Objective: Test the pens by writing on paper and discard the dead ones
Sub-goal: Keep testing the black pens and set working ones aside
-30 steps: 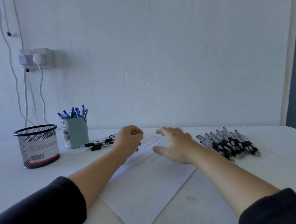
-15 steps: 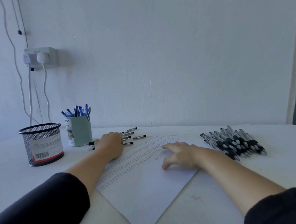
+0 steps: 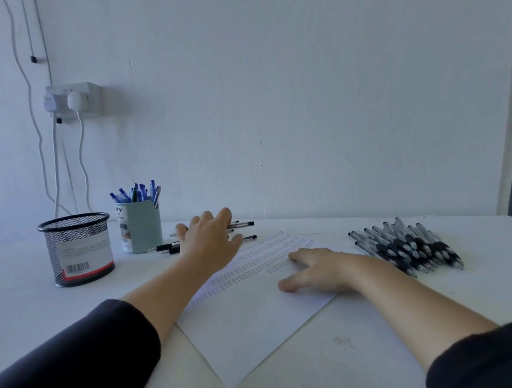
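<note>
1. Head view, hands: the left hand (image 3: pixel 208 240) reaches over a small scatter of loose pens (image 3: pixel 241 225) beside the pale green cup (image 3: pixel 141 228). Its fingers are spread and fairly straight above them; no pen is visibly pinched, though what lies under the palm is hidden. The right hand (image 3: pixel 315 269) lies flat on the paper (image 3: pixel 249 318), fingers relaxed, holding nothing, pinning the sheet.

2. Head view, task things: the paper carries rows of small test marks across its far half. A large pile of black-grip pens (image 3: pixel 405 245) lies to the right, just off the sheet's corner. The cup holds blue pens (image 3: pixel 136 192); a black mesh bin (image 3: pixel 76 247) stands further left.

3. Head view, risks, as I judge them:
   - The splayed left hand could roll the loose pens away or nudge them into the cup, since round barrels move freely on the smooth table (image 3: pixel 374 321).
   - Loose pens could get mixed with the pile, confusing tested with untested.
   - If the right hand lifts, the sheet may slide during writing.
</note>
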A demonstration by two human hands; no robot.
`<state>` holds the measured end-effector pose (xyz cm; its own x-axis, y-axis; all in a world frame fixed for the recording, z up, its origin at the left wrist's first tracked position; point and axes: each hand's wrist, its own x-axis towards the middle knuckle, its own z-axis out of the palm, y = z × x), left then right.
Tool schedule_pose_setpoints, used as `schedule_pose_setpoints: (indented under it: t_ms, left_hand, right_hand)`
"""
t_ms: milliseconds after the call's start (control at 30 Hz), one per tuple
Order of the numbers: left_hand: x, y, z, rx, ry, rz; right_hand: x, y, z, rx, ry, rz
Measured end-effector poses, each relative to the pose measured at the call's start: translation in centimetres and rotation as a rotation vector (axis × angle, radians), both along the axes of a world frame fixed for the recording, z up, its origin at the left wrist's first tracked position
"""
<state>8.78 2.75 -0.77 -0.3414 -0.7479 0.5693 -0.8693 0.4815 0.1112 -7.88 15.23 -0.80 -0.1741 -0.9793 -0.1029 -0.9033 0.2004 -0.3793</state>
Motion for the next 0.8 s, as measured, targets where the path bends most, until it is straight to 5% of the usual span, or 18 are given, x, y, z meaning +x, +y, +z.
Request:
schedule_pose_setpoints:
  t_ms: [800]
  left_hand:
    - [-0.7, 2.0, 0.5, -0.084, 0.015, -0.098]
  right_hand:
    - [-0.4, -0.3, -0.2, 0.014, 0.033, -0.033]
